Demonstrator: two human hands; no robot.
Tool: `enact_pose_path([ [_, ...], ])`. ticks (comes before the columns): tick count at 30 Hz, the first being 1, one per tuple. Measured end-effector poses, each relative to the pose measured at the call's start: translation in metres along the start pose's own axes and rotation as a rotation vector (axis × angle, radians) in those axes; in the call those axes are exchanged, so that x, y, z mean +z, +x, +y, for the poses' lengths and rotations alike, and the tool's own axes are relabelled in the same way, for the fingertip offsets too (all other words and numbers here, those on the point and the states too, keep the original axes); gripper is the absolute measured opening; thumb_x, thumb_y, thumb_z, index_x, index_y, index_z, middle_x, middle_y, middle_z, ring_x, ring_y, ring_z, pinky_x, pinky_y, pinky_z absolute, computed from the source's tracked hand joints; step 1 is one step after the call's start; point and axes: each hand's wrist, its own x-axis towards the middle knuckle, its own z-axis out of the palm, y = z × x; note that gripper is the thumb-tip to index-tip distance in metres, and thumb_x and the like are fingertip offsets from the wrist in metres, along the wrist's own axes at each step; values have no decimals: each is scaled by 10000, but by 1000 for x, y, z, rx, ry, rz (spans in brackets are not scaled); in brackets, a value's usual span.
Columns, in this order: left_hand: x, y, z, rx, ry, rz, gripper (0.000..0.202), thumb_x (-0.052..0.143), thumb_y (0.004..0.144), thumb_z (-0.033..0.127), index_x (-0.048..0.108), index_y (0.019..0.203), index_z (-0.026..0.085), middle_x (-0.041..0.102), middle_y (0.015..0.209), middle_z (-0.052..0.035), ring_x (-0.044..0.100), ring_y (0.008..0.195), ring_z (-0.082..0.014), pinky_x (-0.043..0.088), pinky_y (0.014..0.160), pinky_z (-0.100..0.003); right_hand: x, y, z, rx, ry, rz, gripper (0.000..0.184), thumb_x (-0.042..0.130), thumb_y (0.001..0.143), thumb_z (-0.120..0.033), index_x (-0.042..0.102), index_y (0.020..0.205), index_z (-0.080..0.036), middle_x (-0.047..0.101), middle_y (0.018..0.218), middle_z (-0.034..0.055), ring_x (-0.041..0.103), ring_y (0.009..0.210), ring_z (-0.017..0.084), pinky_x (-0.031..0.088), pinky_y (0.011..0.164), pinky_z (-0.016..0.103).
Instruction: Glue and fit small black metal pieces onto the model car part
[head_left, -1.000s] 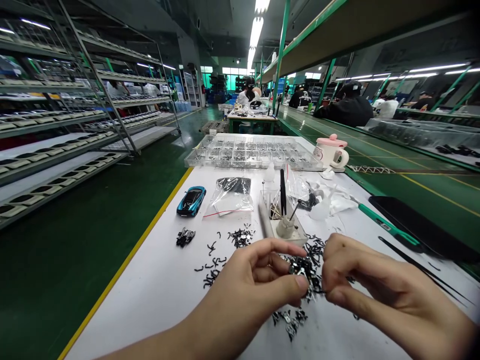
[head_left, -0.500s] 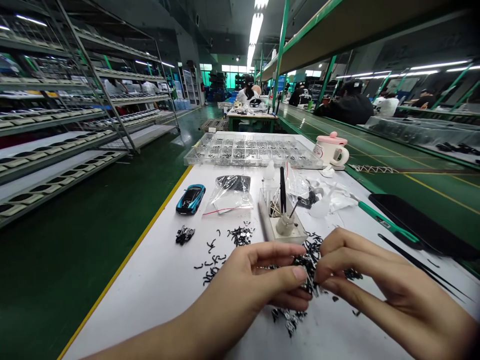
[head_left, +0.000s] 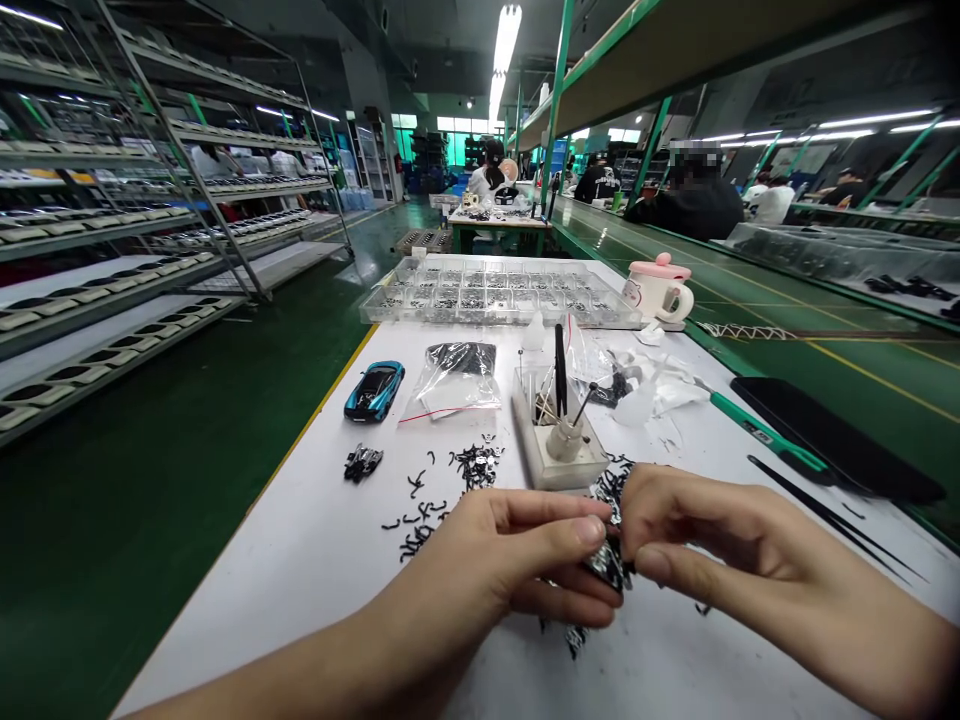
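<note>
My left hand [head_left: 510, 560] is closed around a small shiny black part [head_left: 604, 568], its thumb on top and fingers beneath. Pressed together at that part's right edge are the fingertips of my right hand [head_left: 712, 550]; whatever they pinch is hidden. Small curved black pieces [head_left: 421, 530] lie scattered left of my hands. Another heap of black and silver pieces [head_left: 478, 465] sits farther back. More little black parts [head_left: 615, 478] show behind my fingers, and a few bits [head_left: 575, 642] lie below them. A dark cluster of parts [head_left: 364, 463] rests near the blue toy car [head_left: 375, 391].
A holder box [head_left: 559, 470] with tweezers and a small jar [head_left: 566, 438] stands behind my hands. Beyond are a plastic bag [head_left: 454, 385], a compartment tray [head_left: 495, 300] and a lidded mug [head_left: 656, 292]. Right lie a green-handled tool [head_left: 772, 435], black tweezers [head_left: 817, 510] and a black pad [head_left: 832, 435].
My right hand has shifted slightly left, its fingers more curled against the part's edge. The left hand keeps its hold, with the part turned a little. The whole view has moved slightly.
</note>
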Motion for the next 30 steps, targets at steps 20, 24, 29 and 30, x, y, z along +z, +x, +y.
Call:
enact_pose_path([
  [20, -1, 0, 0, -61, -63, -25, 227, 822, 857, 308, 814, 1062, 211, 768, 773, -42, 728, 662, -78, 584, 703, -151, -1, -4, -2, -28, -37, 47, 224, 641, 1007, -459, 719, 882, -291, 678, 840, -28, 594, 801, 149, 437, 746, 259],
  [24, 1, 2, 1, -55, -106, -45, 194, 822, 857, 278, 818, 1036, 206, 765, 769, -46, 722, 660, -79, 590, 698, -160, -1, -2, -7, 0, 32, 14, 225, 641, 1009, -460, 713, 877, -293, 675, 844, -37, 593, 813, 134, 440, 761, 236],
  [29, 1, 2, 3, -51, -79, -49, 231, 824, 852, 276, 811, 1066, 189, 760, 780, -57, 717, 647, -83, 591, 677, -161, -1, -1, -7, 32, 72, -15, 252, 616, 1020, -490, 698, 897, -286, 672, 862, -33, 591, 833, 136, 439, 773, 239],
  [30, 1, 2, 3, -52, -70, -47, 233, 820, 856, 269, 808, 1073, 187, 759, 773, -58, 716, 640, -82, 589, 674, -158, -1, -1, -7, 41, 81, -27, 262, 619, 1017, -501, 694, 894, -282, 668, 859, -32, 589, 836, 138, 438, 776, 241],
])
